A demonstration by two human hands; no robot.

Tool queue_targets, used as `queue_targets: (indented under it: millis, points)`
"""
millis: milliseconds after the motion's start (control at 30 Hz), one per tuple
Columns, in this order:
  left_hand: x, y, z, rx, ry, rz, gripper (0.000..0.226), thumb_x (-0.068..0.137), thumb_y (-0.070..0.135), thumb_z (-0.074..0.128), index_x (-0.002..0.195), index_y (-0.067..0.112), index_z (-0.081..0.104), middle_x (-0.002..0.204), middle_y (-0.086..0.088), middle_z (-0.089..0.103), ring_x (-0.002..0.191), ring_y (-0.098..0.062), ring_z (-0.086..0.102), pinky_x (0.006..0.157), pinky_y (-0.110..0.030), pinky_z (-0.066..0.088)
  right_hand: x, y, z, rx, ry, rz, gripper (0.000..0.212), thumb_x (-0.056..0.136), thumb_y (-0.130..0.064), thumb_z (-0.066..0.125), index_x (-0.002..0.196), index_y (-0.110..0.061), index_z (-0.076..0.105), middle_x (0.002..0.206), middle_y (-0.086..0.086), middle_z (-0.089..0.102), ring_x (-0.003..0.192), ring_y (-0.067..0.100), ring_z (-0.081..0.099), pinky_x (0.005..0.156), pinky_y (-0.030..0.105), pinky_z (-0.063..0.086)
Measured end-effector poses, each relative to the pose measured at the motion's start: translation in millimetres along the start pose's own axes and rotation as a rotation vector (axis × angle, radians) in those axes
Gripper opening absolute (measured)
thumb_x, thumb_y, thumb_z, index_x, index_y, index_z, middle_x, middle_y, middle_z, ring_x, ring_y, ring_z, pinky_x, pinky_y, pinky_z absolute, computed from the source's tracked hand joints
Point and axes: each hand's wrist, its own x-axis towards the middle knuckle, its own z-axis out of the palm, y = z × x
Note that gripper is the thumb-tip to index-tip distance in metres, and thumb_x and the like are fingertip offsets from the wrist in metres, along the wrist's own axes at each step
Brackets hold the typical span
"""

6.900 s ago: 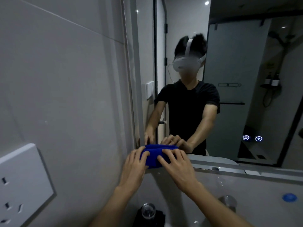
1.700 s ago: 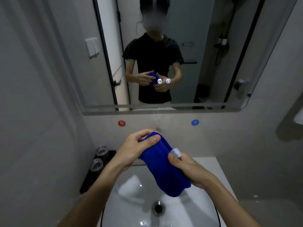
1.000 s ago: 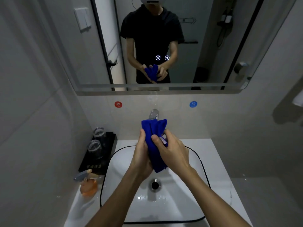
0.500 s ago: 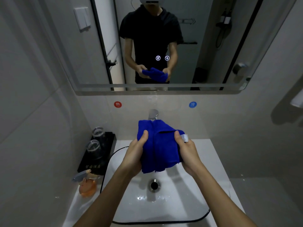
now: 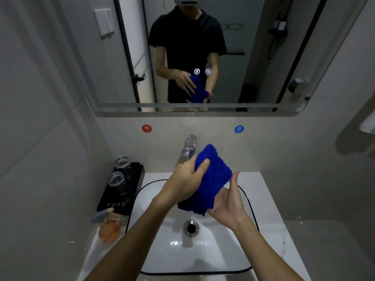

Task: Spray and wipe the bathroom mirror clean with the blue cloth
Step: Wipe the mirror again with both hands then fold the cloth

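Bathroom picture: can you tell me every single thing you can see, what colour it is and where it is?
blue cloth: one, blue, bunched between both hands above the sink
mirror: one, on the wall above the tap
tap: one, silver, behind the sink
sink: one, white with a black rim, below the hands
glasses: two, clear, on the tray
tray: one, black, left of the sink
spray bottle: one, orange, lying in front of the tray
round stickers: two, red and blue, under the mirror
left hand: one, grips the cloth
right hand: one, palm open under the cloth
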Motion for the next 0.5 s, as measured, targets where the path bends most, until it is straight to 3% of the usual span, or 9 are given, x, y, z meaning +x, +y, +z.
queue_targets:
  millis: [100,167,233,333,500]
  points:
    - [0.9,-5.0,-12.1,-0.325,-0.053,-0.172,0.025,0.1,0.048,0.045,0.108,0.031,0.062,0.107,-0.002,0.07,0.096,-0.02,0.068,0.091,-0.042,0.054,-0.6,-3.9,-3.0,-0.052,-0.051,0.027,0.099,0.076,-0.087,0.033,0.14,-0.015,0.055,0.142,0.015,0.055,0.132,0.039,0.05,0.117,0.053,0.029]
    - [-1.3,-8.4,-18.3,-0.529,-0.088,-0.316,0.029,0.099,0.05,0.047,0.115,0.03,0.059,0.116,-0.001,0.068,0.104,-0.021,0.066,0.086,-0.036,0.054,1.3,-4.0,-0.1,-0.12,-0.052,0.035,0.089,0.082,-0.078,0.038,0.143,-0.015,0.05,0.141,0.016,0.056,0.131,0.037,0.052,0.117,0.054,0.029]
    - [-5.0,-15.3,-20.8,-0.659,-0.081,-0.411,0.032,0.096,0.053,0.051,0.113,0.028,0.061,0.113,0.0,0.069,0.104,-0.022,0.067,0.081,-0.035,0.054,3.0,-1.6,5.3,-0.213,-0.012,0.046,0.073,0.086,-0.067,0.047,0.138,-0.016,0.053,0.135,0.017,0.06,0.125,0.037,0.058,0.114,0.053,0.035]
    - [-14.7,-31.7,-23.8,-0.722,-0.043,-0.502,0.039,0.093,0.058,0.053,0.114,0.027,0.062,0.112,-0.003,0.071,0.105,-0.026,0.068,0.08,-0.038,0.055,6.7,4.8,10.1,-0.303,0.024,0.125,0.066,0.085,-0.057,0.063,0.135,-0.014,0.056,0.131,0.018,0.063,0.122,0.039,0.059,0.112,0.054,0.038]
    - [-42.7,-70.7,-47.4,-0.719,0.007,-0.522,0.04,0.094,0.052,0.054,0.118,0.022,0.064,0.114,-0.006,0.073,0.103,-0.025,0.071,0.082,-0.036,0.055,14.4,18.5,17.8,-0.561,-0.001,0.118,0.043,0.091,-0.025,0.069,0.13,-0.011,0.059,0.121,0.015,0.069,0.112,0.034,0.066,0.102,0.05,0.049]
